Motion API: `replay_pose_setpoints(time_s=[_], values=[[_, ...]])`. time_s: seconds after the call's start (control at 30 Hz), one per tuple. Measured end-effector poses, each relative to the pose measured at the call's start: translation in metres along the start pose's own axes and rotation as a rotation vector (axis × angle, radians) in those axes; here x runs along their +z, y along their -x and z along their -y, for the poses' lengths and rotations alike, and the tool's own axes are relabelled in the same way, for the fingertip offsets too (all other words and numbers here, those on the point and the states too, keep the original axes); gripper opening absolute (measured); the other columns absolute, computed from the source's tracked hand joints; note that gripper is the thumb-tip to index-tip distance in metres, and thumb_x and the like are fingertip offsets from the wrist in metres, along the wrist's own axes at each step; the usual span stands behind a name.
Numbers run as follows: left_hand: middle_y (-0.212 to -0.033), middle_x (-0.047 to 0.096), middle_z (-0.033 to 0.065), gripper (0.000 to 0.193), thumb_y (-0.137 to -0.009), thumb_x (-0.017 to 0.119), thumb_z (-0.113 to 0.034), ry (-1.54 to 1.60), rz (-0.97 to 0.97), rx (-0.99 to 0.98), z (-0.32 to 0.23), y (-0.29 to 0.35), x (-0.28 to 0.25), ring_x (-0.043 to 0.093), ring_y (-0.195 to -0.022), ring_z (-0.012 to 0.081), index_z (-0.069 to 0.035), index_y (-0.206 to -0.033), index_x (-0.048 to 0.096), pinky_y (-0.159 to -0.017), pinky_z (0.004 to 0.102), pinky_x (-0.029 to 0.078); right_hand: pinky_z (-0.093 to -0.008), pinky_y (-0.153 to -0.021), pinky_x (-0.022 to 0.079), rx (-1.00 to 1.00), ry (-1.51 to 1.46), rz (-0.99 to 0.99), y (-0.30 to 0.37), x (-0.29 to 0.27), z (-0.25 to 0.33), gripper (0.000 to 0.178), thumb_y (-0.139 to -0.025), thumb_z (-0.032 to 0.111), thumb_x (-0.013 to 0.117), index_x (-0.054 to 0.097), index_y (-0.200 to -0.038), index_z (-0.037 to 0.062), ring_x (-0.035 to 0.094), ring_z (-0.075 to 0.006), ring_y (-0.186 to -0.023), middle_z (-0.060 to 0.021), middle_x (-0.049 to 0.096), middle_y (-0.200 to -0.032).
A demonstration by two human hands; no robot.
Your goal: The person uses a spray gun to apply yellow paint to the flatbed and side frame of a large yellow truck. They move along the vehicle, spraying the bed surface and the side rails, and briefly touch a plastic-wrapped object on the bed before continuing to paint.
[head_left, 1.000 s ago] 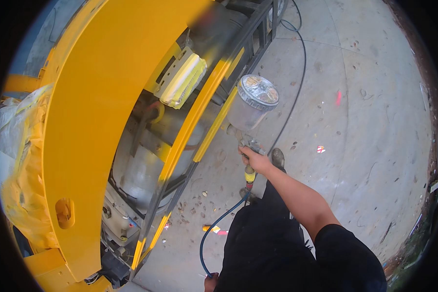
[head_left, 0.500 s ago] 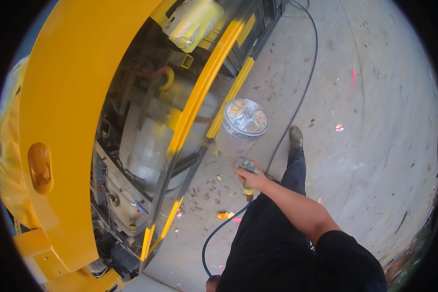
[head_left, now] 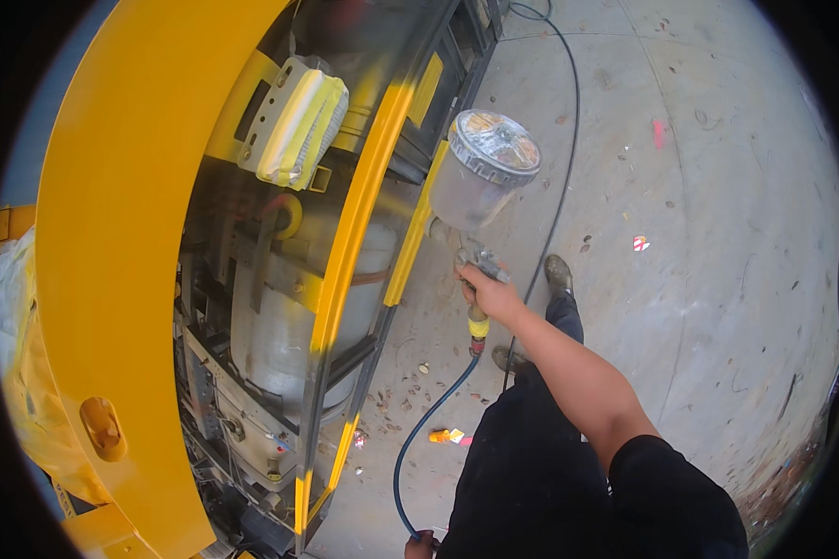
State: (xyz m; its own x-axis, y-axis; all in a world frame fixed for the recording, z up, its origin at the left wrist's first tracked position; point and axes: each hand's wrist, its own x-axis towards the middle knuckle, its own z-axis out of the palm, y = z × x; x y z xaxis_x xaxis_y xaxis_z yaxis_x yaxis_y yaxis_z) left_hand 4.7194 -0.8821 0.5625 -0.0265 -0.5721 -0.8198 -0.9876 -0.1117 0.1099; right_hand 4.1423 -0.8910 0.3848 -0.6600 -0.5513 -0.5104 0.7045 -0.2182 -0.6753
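My right hand is wrapped round the handle of a spray gun. A clear paint cup with a paint-smeared lid sits on top of the gun. A dark air hose hangs from the handle's yellow-banded fitting and curves down to my left hand, whose fingers are closed round it at the lower edge. Just left of the gun runs a frame rail, yellow along its upper length and dark grey lower down. A second, parallel rail is also partly yellow.
A large yellow body panel curves along the left. Behind the rails lies a silver tank among dark brackets, with a yellow-speckled wrapped bundle above. Another hose trails over the concrete floor, near my boots. Small litter and leaves lie about.
The spray gun has moved up and slightly right in the picture, with my right hand on it. My view has shifted along the machine, and a second boot now shows.
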Motion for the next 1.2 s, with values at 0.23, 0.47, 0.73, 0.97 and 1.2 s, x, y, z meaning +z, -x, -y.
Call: replay_pose_setpoints(time_s=[0.23, 0.47, 0.73, 0.97, 1.2], values=[[-0.068, 0.059, 0.0042, 0.029, -0.092, 0.056, -0.03, 0.226, 0.094, -0.199, -0.131, 0.008, 0.012, 0.053, -0.063, 0.015, -0.002, -0.098, 0.06, -0.058, 0.032, 0.045, -0.0299, -0.047, 0.038, -0.045, 0.058, -0.06, -0.062, -0.04, 0.088, 0.025, -0.088, 0.026, 0.059, 0.06, -0.079, 0.0029, 0.047, -0.0123, -0.046, -0.0037, 0.05, -0.053], [-0.069, 0.06, 0.0045, 0.029, -0.092, 0.057, -0.029, 0.252, 0.1, -0.255, -0.169, 0.013, 0.035, 0.055, -0.063, 0.0149, -0.001, -0.098, 0.061, -0.059, 0.0317, 0.046, -0.0293, -0.048, 0.037, -0.075, 0.198, -0.064, -0.071, -0.064, 0.108, 0.028, -0.092, 0.028, 0.056, 0.066, -0.096, 0.0025, 0.047, -0.0118, -0.048, -0.0027, 0.05, -0.054], [-0.069, 0.06, 0.0055, 0.028, -0.091, 0.058, -0.028, 0.403, 0.095, -0.319, -0.102, 0.008, 0.049, 0.056, -0.062, 0.0146, 0.0, -0.095, 0.06, -0.057, 0.0303, 0.048, -0.0265, -0.044, 0.034, 0.027, 0.3, -0.23, -0.07, -0.073, 0.026, 0.023, -0.091, 0.025, 0.055, 0.062, -0.092, 0.003, 0.043, -0.0089, -0.046, -0.0001, 0.048, -0.06], [-0.066, 0.059, 0.003, 0.027, -0.091, 0.057, -0.03, 0.392, 0.049, -0.364, -0.027, 0.018, 0.042, 0.051, -0.057, 0.0117, -0.004, -0.094, 0.061, -0.052, 0.0286, 0.044, -0.0314, -0.049, 0.038, 0.239, 0.382, -0.248, -0.077, -0.028, -0.052, 0.028, -0.087, 0.031, 0.057, 0.054, -0.08, 0.0031, 0.047, -0.0135, -0.053, -0.004, 0.052, -0.064], [-0.067, 0.062, 0.0038, 0.032, -0.09, 0.057, -0.033, 0.363, 0.023, -0.386, 0.022, 0.024, 0.032, 0.053, -0.058, 0.0133, -0.003, -0.095, 0.063, -0.053, 0.0299, 0.043, -0.0376, -0.06, 0.043, 0.228, 0.579, -0.202, -0.052, 0.03, -0.126, 0.029, -0.086, 0.03, 0.057, 0.058, -0.089, 0.0019, 0.054, -0.0254, -0.064, -0.012, 0.06, -0.075]])
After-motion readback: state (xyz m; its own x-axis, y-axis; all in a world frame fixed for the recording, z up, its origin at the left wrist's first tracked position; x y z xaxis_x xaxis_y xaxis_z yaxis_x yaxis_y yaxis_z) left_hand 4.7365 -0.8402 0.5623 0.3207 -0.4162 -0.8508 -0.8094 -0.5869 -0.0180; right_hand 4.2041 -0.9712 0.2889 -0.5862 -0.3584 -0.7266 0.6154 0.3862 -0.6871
